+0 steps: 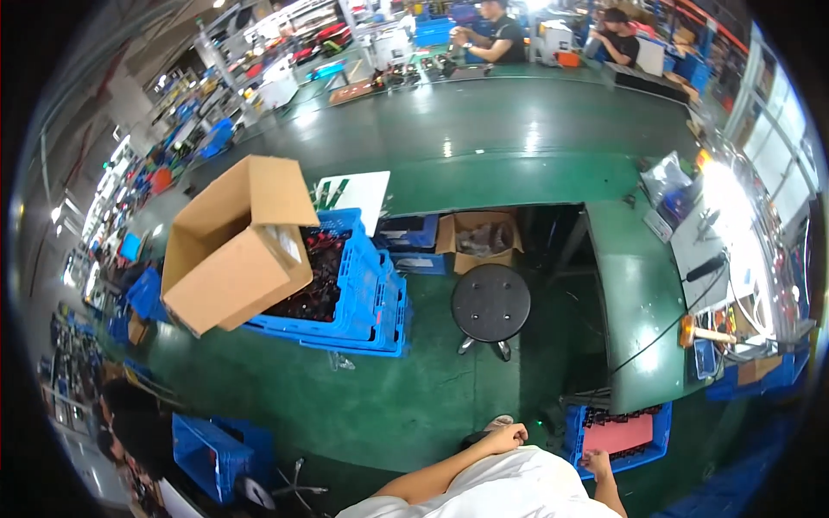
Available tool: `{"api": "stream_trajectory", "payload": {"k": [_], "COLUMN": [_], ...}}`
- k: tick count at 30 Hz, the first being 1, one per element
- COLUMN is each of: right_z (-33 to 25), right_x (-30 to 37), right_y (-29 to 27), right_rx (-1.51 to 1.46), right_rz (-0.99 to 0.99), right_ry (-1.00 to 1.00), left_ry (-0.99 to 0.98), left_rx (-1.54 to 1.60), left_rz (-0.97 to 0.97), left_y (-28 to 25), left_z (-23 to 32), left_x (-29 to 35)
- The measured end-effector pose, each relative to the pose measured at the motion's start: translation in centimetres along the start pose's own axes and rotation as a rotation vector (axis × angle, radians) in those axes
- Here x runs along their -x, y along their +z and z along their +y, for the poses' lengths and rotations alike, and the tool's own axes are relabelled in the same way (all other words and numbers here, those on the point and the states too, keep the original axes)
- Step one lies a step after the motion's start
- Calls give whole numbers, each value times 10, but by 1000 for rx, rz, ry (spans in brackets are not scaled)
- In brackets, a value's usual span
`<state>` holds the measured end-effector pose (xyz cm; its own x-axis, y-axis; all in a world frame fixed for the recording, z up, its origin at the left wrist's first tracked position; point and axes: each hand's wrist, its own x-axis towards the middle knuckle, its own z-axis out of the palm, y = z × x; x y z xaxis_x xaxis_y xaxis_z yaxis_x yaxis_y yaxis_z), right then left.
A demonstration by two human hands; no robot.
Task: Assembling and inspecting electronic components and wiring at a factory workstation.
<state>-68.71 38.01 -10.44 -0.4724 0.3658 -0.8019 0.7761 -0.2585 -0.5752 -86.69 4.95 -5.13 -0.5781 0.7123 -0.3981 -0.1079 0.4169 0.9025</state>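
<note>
My left hand (pixel 508 439) is held in front of my body above the green floor, its fingers curled in and nothing visible in them. At the lower right, my right hand (pixel 596 464) hangs over the near left side of a blue crate (pixel 663 443). Its fingers are loosely bent and a little apart, with no object seen in them; whether they touch the crate's rim I cannot tell. Inside the crate lies a pink sheet (pixel 623 434), with rows of small black parts (pixel 609 415) along its far and near edges.
A round black stool (pixel 490 302) stands ahead. Left of it are stacked blue crates (pixel 358 285) with an open cardboard box (pixel 229 259) tilted on top. A green workbench (pixel 635 293) runs along the right, joining a long counter (pixel 501 177). Another blue crate (pixel 194 445) is lower left.
</note>
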Motion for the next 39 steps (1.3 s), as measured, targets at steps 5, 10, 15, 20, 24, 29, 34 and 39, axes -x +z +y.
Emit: {"api": "stream_trajectory", "payload": {"k": [5, 10, 15, 20, 24, 29, 34, 39], "right_z": [-4, 29, 86, 84, 110, 199, 267, 288], "right_x": [17, 32, 44, 76, 97, 132, 180, 201], "right_y": [15, 10, -9, -2, 8, 23, 47, 37], "right_rx": [20, -67, -195, -130, -285, -516, -640, -369], "right_rz": [40, 95, 165, 284, 368, 461, 525, 497], "right_ry": [-38, 59, 156, 110, 19, 172, 399, 202], "left_ry": [-4, -41, -60, -43, 38, 48, 165, 160], "left_rx": [-57, -91, -81, -159, -195, -237, -400, -421], "left_rz": [-26, -107, -213, -395, -543, -725, -872, -862], "left_y": [-7, -12, -2, 20, 44, 90, 154, 202], "left_z": [14, 33, 52, 51, 54, 101, 107, 105], "left_x": [0, -3, -17, -31, -48, -65, -65, -53]}}
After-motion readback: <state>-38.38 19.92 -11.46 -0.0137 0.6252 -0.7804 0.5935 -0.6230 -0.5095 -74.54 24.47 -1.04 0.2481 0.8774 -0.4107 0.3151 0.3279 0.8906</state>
